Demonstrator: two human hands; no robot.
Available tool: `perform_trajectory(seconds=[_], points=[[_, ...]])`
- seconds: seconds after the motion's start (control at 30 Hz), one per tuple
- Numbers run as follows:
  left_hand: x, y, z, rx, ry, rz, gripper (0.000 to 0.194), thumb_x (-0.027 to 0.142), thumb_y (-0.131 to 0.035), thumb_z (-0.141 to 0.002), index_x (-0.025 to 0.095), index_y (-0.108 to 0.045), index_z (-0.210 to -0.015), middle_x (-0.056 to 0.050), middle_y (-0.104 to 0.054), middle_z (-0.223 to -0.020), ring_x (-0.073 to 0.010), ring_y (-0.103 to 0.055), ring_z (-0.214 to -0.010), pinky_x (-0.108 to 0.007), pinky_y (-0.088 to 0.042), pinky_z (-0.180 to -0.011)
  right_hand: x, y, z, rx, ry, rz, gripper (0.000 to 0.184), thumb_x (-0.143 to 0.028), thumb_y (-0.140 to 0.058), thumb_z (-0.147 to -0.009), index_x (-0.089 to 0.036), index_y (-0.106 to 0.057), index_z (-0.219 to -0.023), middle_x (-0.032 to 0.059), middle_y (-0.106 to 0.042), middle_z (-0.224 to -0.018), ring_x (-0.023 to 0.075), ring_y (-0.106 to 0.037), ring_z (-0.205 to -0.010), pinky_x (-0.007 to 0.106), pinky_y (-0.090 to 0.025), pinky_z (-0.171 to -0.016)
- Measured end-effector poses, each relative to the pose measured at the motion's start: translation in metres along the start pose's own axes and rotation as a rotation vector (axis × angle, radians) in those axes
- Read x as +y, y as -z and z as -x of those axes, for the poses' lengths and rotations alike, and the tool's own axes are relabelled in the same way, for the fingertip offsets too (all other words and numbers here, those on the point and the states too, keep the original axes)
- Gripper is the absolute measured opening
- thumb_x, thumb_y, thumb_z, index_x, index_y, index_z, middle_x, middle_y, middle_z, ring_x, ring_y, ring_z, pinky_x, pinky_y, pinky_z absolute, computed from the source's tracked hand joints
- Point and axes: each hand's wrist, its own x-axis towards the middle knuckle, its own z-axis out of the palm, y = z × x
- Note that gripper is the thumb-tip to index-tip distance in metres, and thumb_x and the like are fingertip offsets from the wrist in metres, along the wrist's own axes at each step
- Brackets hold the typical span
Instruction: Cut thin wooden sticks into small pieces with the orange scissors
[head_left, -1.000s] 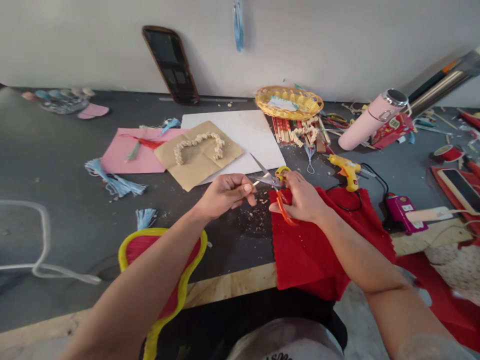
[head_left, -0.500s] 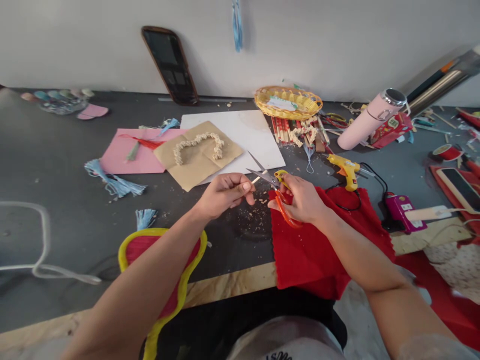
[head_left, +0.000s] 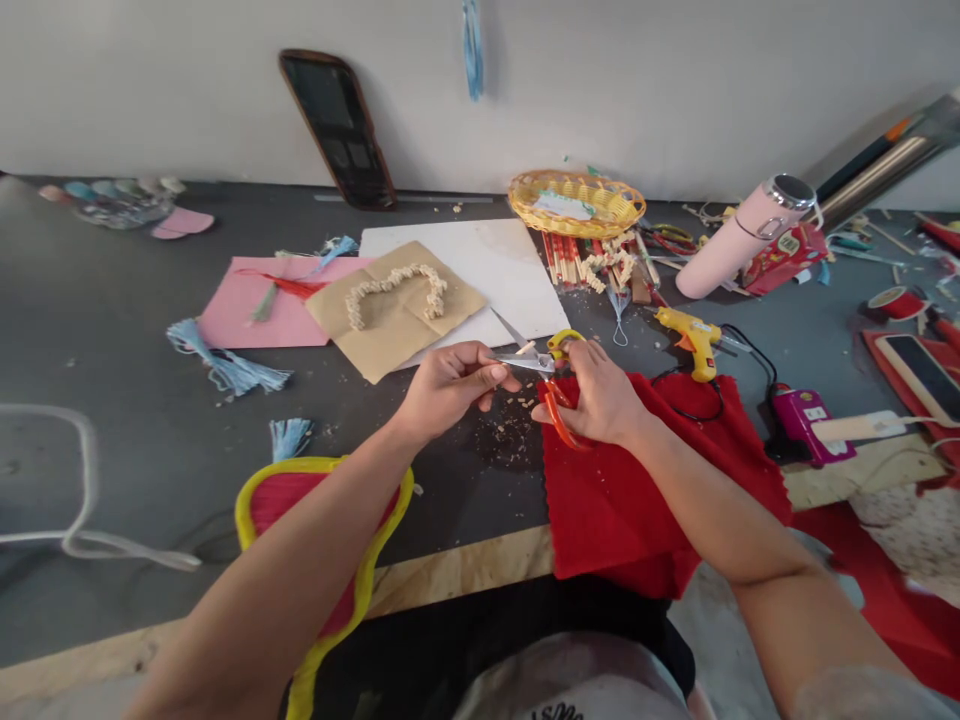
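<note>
My right hand (head_left: 596, 392) is closed on the handles of a pair of scissors (head_left: 541, 366), with one yellow and one orange-red loop. The blades are spread and point left. Between them shows the pale end of a thin wooden stick (head_left: 527, 349). My left hand (head_left: 457, 385) pinches this stick between thumb and fingers, right beside the blade tips; its fingers hide most of it. Below the hands, small wood chips (head_left: 514, 435) lie scattered on the dark tabletop. Behind them, a curved chain of pale wooden pieces (head_left: 394, 280) rests on brown sandpaper (head_left: 409, 338).
A red cloth (head_left: 615, 510) lies under my right arm. Rightward are a yellow glue gun (head_left: 694, 340), a pink flask (head_left: 742, 240) and a purple power adapter (head_left: 814, 425). A yellow basket (head_left: 577, 222) stands behind, a phone (head_left: 337, 130) leans on the wall, and blue tassels (head_left: 232, 360) lie left.
The scissors have tilted, and their lower blade now lies across the stick close to my left fingertips. My left hand has shifted slightly right; the blades remain apart.
</note>
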Motion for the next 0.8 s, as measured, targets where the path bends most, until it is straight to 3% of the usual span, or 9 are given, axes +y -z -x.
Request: perform_trajectory(seconds=[0.27, 0.8], points=[[-0.0002, 0.0021, -0.0005, 0.01, -0.015, 0.017, 0.032, 0.04, -0.078, -0.074, 0.012, -0.062, -0.071, -0.008, -0.074, -0.07, -0.0043, -0.046, -0.04, -0.018, -0.036, -0.039, 0.0013, -0.0006, 0.0008, 0.024, 0.014, -0.006, 0.058, -0.067, -0.061, -0.077, -0.02, -0.044, -0.105, 0.0117, -0.061, -0.095, 0.0323, -0.059, -0.096, 0.058, -0.047, -0.093], [0.0, 0.0013, -0.0006, -0.027, -0.032, 0.006, 0.031, 0.04, -0.077, -0.075, 0.011, -0.065, -0.071, -0.008, -0.073, -0.068, -0.0039, -0.044, -0.039, -0.018, -0.034, -0.037, -0.001, 0.0002, 0.0014, -0.005, -0.005, -0.043, 0.056, -0.064, -0.062, -0.078, -0.017, -0.045, -0.104, 0.0122, -0.06, -0.094, 0.0318, -0.059, -0.095, 0.05, -0.053, -0.08]])
